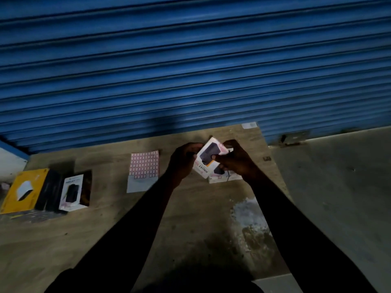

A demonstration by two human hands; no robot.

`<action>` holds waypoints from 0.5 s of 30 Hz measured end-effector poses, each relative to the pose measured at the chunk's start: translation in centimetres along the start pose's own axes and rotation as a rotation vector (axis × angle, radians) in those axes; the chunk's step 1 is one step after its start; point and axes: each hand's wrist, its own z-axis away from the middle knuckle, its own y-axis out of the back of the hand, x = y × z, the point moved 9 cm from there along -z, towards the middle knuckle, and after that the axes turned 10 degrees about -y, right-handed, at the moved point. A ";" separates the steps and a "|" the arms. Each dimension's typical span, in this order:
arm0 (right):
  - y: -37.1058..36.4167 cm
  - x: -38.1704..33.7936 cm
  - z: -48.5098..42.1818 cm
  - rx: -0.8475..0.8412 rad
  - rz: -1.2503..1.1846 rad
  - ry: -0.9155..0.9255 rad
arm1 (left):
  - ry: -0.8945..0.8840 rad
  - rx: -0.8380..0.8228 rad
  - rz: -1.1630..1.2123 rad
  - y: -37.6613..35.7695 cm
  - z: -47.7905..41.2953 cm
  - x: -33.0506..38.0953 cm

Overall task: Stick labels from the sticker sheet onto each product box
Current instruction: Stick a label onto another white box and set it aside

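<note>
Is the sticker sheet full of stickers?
No, partly used: the sticker sheet shows pink labels up top, but its bottom is bare white.

The held box (208,160) reads "HALLEY" in black capitals, followed by orange characters that look like "10", while the left box (73,192), lying near the floor's left edge, carries a blurred line that seems the same word.

My left arm (131,225) and right arm (296,225) stretch forward and angle inward, meeting at the white box (206,166). My left hand (183,163) curls round the box's left edge. My right hand (236,160) grips its right side, fingers hooked over the top corner, thumb pressed on the front face.
</note>
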 end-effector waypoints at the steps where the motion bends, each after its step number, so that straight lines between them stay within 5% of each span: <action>1: 0.5 0.7 -0.5 0.013 0.003 -0.020 | 0.003 -0.021 -0.036 -0.4 -0.2 0.0; 6: 2.2 3.2 -2.8 0.077 0.082 0.004 | 0.100 0.059 -0.083 -0.9 -0.1 -1.7; 15: -1.8 3.5 -1.3 -0.190 0.416 -0.071 | 0.114 0.058 -0.153 -1.6 0.8 -2.9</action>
